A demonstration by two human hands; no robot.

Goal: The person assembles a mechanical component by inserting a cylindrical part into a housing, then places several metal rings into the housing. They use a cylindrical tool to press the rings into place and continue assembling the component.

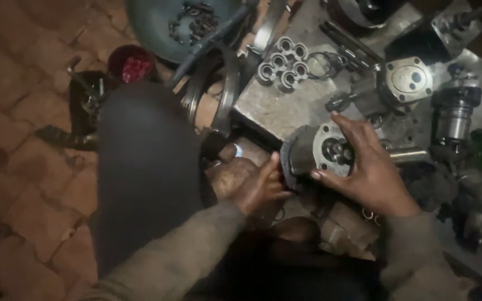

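Observation:
A round metal pump housing (314, 153) with a flanged face and a dark central bore lies at the near edge of a metal plate (271, 108). My left hand (255, 184) grips its dark left rim from below. From the right, my right hand (366, 167) wraps the flange, thumb near the top and fingers under the face. A shiny steel shaft (408, 154) sticks out to the right behind my right hand.
Several steel sleeves (283, 64) are clustered on the plate. A square flanged block (411, 79) and a cylindrical spool part (454, 114) lie to the right. Large rings (224, 89), a teal basin (163, 25), a red cup (134, 66) and my dark-clad knee (140, 161) are left, over brick floor.

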